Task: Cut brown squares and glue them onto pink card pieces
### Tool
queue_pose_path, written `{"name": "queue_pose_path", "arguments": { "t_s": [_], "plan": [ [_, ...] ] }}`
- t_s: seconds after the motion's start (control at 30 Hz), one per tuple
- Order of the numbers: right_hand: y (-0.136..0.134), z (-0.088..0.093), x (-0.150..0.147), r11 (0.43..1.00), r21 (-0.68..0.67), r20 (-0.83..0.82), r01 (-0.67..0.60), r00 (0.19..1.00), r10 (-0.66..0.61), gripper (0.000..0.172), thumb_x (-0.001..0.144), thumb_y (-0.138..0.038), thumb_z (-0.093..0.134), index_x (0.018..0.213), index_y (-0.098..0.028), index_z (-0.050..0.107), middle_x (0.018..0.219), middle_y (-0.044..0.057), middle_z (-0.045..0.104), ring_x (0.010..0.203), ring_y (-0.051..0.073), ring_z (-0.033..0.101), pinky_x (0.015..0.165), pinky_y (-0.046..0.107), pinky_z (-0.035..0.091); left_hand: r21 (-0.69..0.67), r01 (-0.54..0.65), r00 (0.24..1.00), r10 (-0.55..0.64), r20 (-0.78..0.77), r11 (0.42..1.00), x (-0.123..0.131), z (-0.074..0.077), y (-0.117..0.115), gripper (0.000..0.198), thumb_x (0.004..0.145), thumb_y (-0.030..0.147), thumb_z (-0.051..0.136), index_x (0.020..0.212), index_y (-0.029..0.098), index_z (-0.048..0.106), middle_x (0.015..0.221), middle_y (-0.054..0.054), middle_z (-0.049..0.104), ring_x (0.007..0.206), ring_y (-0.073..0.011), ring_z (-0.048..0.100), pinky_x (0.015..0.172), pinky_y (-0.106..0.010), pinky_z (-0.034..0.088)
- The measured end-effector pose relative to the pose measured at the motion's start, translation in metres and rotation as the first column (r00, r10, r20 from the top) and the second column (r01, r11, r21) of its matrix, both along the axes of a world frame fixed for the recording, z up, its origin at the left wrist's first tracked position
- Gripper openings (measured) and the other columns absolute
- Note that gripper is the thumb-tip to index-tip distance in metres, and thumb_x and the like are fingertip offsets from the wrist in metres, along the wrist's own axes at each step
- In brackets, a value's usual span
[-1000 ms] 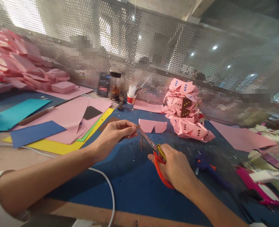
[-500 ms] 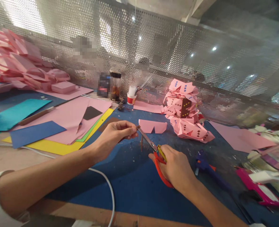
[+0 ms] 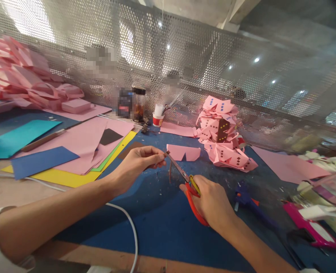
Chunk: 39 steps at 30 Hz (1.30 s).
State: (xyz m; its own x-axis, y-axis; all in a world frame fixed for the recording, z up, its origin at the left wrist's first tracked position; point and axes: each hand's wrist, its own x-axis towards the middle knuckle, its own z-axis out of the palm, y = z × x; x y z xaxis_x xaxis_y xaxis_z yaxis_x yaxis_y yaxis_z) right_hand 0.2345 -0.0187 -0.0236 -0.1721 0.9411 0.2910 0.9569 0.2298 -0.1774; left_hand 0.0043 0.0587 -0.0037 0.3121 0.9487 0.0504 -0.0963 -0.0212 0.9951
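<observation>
My right hand (image 3: 212,197) is closed around the handles of scissors (image 3: 182,170) with red and yellow grips. Their blades point up and left, the tips at the fingertips of my left hand (image 3: 145,161). Thumb and fingers of that hand are pinched on a tiny dark brown piece of paper (image 3: 165,153), mostly hidden by the fingers. A narrow brown strip (image 3: 170,172) shows below the blades on the blue table. Just behind the blades lies a folded pink paper piece (image 3: 176,151) with a V-shaped notch.
Stacked pink paper shapes (image 3: 219,131) with small coloured squares stand behind. At right lie a blue glue gun (image 3: 247,199) and a magenta object (image 3: 310,227). Coloured sheets (image 3: 79,178) and a pink paper heap (image 3: 28,76) are at left. A white cable (image 3: 132,223) crosses the front.
Almost nothing differs. Both hands and the scissors hold nearly the same place, and the whole view has shifted very slightly.
</observation>
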Motion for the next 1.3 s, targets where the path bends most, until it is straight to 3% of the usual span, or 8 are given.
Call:
{"name": "queue_pose_path", "arguments": {
  "t_s": [0.27,0.57,1.3],
  "plan": [
    [0.0007,-0.0010,0.0024,0.999,0.041,-0.003,-0.031,1.000,0.031,0.031,0.097,-0.045,0.056,0.077,-0.022,0.053,0.073,0.000,0.065,0.060,0.017,0.064,0.056,0.028,0.030,0.019,0.005,1.000,-0.005,0.008,1.000,-0.0003,-0.0003,0.0002,0.020,0.080,0.038,0.076,0.080,0.018,0.071,0.077,-0.002,0.071,0.072,-0.0135,0.058,0.068,-0.026,0.040],
    [-0.0008,0.0063,0.0009,0.999,0.034,0.053,-0.008,0.999,0.006,0.037,0.097,-0.058,0.049,0.091,-0.022,0.053,0.088,0.001,0.060,0.067,0.019,0.065,0.055,0.029,0.030,0.031,-0.014,1.000,0.013,0.027,0.999,0.0001,0.0023,-0.0012,0.019,0.080,0.036,0.076,0.080,0.018,0.069,0.077,-0.001,0.070,0.070,-0.0123,0.055,0.065,-0.026,0.038],
    [0.0009,-0.0015,0.0013,0.998,0.056,0.054,-0.025,0.998,0.022,0.036,0.097,-0.054,0.052,0.081,-0.022,0.053,0.075,-0.001,0.061,0.059,0.016,0.060,0.055,0.029,0.026,0.068,0.010,0.999,-0.008,-0.040,0.998,0.0002,0.0007,0.0003,0.014,0.082,0.033,0.071,0.083,0.019,0.069,0.076,-0.001,0.071,0.064,-0.0125,0.054,0.052,-0.027,0.025]
  ]
}}
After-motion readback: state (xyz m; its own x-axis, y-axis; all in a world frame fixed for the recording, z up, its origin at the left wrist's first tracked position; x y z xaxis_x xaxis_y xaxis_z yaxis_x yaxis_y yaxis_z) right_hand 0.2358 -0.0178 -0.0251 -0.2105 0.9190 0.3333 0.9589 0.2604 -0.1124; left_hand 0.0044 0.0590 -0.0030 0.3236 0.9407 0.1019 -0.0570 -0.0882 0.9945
